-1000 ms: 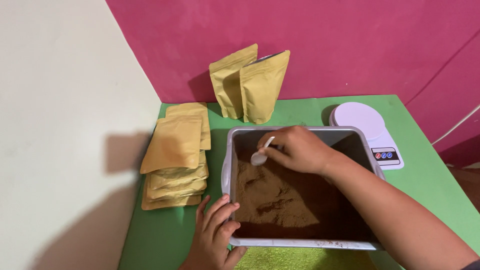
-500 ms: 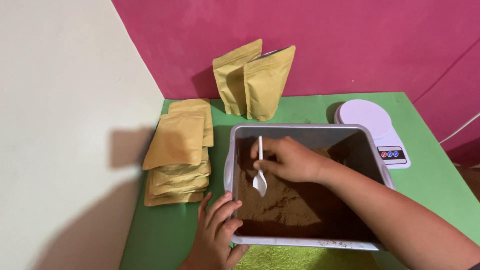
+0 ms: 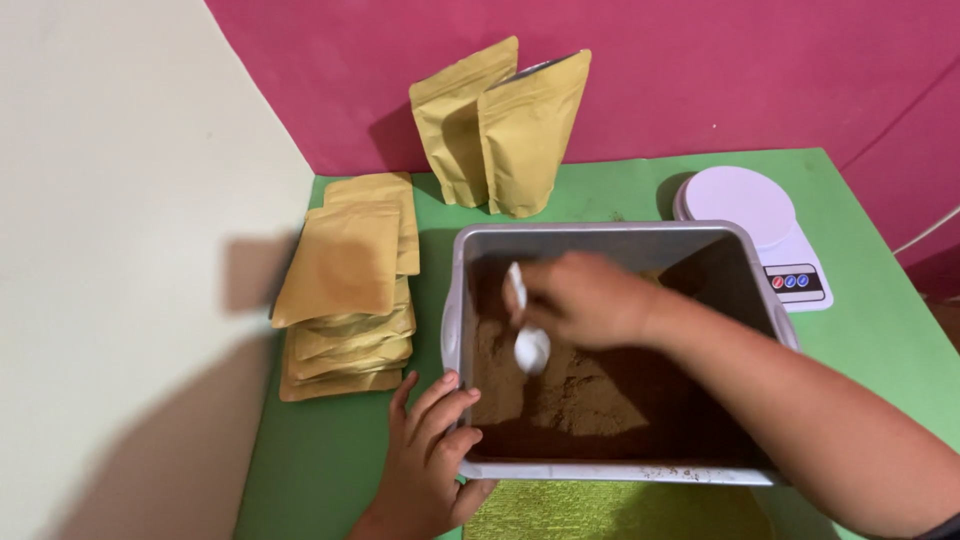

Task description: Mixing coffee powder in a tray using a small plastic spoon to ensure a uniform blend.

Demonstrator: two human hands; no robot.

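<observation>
Inside the grey tub (image 3: 610, 242), the right hand (image 3: 585, 298) holds a white spoon (image 3: 529, 345).

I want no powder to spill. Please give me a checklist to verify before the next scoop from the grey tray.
1. Left hand steadies the grey rectangular plastic tray at its front left corner: ok.
2. Right hand grips the small white plastic spoon: ok.
3. Spoon bowl is over the brown powder, inside the tray: ok.
4. Spoon filled: cannot tell, motion blur.
5. Two upright tan paper pouches stand within reach behind the tray: ok.
6. White round kitchen scale has a bare platform: ok.
</observation>
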